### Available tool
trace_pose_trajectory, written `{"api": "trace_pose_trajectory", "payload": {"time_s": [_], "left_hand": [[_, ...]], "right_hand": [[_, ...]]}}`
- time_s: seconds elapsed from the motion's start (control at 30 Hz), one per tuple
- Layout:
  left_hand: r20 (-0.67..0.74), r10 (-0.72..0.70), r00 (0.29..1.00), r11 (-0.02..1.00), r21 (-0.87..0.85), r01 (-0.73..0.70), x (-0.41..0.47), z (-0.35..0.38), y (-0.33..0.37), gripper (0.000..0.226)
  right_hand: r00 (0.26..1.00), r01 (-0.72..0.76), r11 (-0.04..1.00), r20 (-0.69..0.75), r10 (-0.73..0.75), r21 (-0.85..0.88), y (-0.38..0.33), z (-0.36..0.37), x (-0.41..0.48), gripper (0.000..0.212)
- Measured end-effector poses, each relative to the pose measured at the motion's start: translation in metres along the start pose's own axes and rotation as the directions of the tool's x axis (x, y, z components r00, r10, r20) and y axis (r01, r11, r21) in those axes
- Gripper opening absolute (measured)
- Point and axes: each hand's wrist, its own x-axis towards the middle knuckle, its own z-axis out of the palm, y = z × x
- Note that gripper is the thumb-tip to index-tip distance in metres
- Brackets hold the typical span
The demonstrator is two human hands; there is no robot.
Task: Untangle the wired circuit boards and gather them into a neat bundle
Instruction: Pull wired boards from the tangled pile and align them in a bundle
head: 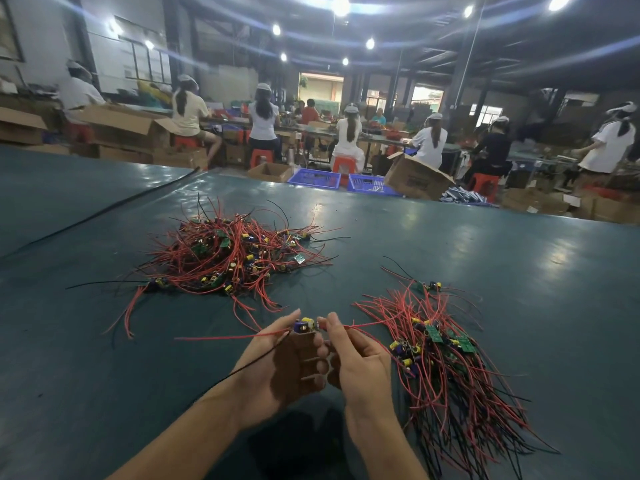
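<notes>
Together, both hands hold one wired circuit board (305,326).
Left hand (277,365) grips it with curled fingers; right hand (360,362) pinches its red wire (364,324).

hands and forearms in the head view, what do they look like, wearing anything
Both are bare. The left hand and right hand have no gloves, and no rings show. The left forearm and right forearm show no sleeve, watch or bracelet.
</notes>
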Motion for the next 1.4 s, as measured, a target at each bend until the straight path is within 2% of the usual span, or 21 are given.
{"api": "trace_pose_trajectory", "payload": {"time_s": [0.13,0.2,0.27,0.37,0.5,0.6,0.7,0.87,0.97,1.07,1.17,1.23,1.27,1.4], "left_hand": [[0.019,0.053,0.998,0.994,-0.101,-0.051,0.003,-0.002,-0.010,0.039],[0.070,0.089,0.994,0.996,0.016,-0.090,0.002,0.002,-0.011,0.025],[0.081,0.165,0.983,0.967,0.184,-0.177,0.002,0.004,-0.013,0.030],[0.080,0.308,0.948,0.911,0.262,-0.318,0.001,0.007,-0.018,0.019],[-0.087,0.427,0.900,0.845,0.392,-0.364,0.001,0.013,-0.018,0.040],[-0.120,0.519,0.846,0.787,0.453,-0.419,0.002,0.012,-0.015,0.049],[-0.024,0.610,0.792,0.634,0.614,-0.470,0.003,0.008,-0.014,0.043],[0.018,0.628,0.778,0.555,0.691,-0.464,0.003,0.001,-0.010,0.046],[0.019,0.611,0.791,0.566,0.688,-0.454,0.003,-0.001,-0.009,0.047],[0.000,0.603,0.798,0.588,0.675,-0.445,0.004,-0.001,-0.007,0.048],[-0.006,0.601,0.799,0.589,0.679,-0.438,0.005,0.000,-0.007,0.046],[0.020,0.591,0.807,0.566,0.703,-0.432,0.006,0.000,-0.010,0.046],[0.036,0.584,0.811,0.554,0.712,-0.431,0.006,0.000,-0.011,0.050],[0.114,0.532,0.839,0.498,0.759,-0.419,0.004,0.003,-0.012,0.051]], "right_hand": [[0.998,-0.032,0.995,-0.056,0.038,0.095,-0.006,0.003,-0.004,0.026],[0.997,-0.035,0.991,-0.060,0.043,0.131,-0.008,0.001,-0.003,0.027],[0.998,-0.034,0.988,-0.039,0.040,0.150,-0.010,-0.002,-0.003,0.028],[0.999,-0.049,0.986,0.024,0.045,0.159,-0.010,-0.005,-0.003,0.028],[0.997,-0.042,0.995,0.065,0.036,0.090,-0.006,-0.004,-0.003,0.025],[0.999,-0.023,0.996,0.038,0.020,0.082,-0.002,-0.002,0.000,0.025],[0.994,-0.040,0.996,-0.094,0.048,0.081,-0.002,-0.006,0.005,0.024],[0.915,-0.053,0.951,-0.366,0.168,0.305,-0.011,-0.036,0.024,0.020],[0.895,0.022,0.956,-0.431,0.112,0.293,-0.013,-0.041,0.026,0.025],[0.923,0.012,0.968,-0.376,0.086,0.250,-0.010,-0.031,0.022,0.030],[0.974,-0.065,0.995,-0.212,0.079,0.071,-0.004,-0.014,0.011,0.041],[0.995,-0.049,0.999,-0.085,0.049,0.011,0.000,0.000,0.003,0.031],[0.997,-0.035,0.999,-0.069,0.035,0.011,0.000,0.004,0.001,0.027],[0.974,-0.026,0.999,-0.225,0.035,0.045,-0.007,-0.009,0.010,0.022]]}}
